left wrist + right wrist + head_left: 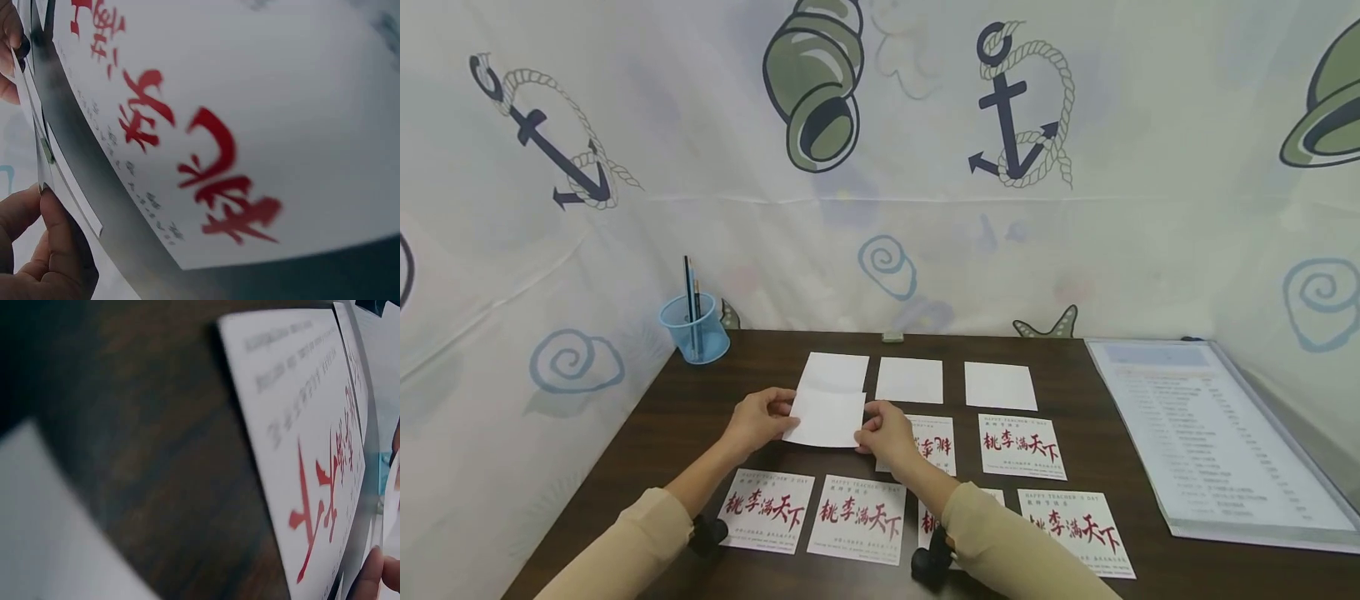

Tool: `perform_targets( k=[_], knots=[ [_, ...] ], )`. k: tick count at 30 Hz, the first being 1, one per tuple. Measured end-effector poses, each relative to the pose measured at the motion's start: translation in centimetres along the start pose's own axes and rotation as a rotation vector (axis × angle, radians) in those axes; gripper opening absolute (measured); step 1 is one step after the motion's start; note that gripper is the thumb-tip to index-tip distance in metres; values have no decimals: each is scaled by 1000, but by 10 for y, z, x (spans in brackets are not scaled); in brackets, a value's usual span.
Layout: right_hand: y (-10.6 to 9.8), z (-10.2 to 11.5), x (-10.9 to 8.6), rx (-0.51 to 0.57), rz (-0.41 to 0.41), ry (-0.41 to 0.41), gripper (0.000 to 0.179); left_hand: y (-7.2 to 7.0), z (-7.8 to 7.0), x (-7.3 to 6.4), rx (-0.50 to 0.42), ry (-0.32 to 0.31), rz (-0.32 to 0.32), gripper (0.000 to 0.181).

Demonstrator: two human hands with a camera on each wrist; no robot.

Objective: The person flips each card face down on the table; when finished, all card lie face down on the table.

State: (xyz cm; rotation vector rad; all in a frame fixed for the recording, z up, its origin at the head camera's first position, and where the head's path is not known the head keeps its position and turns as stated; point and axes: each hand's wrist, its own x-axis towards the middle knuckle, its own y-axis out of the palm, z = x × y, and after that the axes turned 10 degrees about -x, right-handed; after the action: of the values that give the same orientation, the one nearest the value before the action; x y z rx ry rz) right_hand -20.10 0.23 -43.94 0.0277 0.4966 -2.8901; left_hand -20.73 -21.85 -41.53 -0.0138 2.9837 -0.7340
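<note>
A white card (827, 421), blank on the side toward me, is held between both hands in the head view. My left hand (756, 425) pinches its left edge with thumb and fingers, and my right hand (887, 433) pinches the right edge. Just behind it lies another blank white card (833, 369), partly covered by the held one. At the left of the left wrist view, finger and thumb (59, 231) grip the thin edge of the card. The right wrist view catches only some fingertips (370, 575) on the card at its right border.
Two more blank cards (910, 381) (1000, 386) lie in the back row. Several cards with red lettering (857, 518) lie nearer, one partly under the right forearm. A blue pen cup (696, 337) stands back left; a clear-covered printed sheet (1217, 433) lies at right.
</note>
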Motion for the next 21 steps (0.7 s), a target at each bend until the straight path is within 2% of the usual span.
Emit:
perform_targets(
  k=[11,21],
  knots=[
    [6,1,-2,-2,41,20,45,-5,7,-4,46,-47,33,44],
    [4,7,-4,-99,109,25,45,-6,9,-5,110,-49,29,41]
  ],
)
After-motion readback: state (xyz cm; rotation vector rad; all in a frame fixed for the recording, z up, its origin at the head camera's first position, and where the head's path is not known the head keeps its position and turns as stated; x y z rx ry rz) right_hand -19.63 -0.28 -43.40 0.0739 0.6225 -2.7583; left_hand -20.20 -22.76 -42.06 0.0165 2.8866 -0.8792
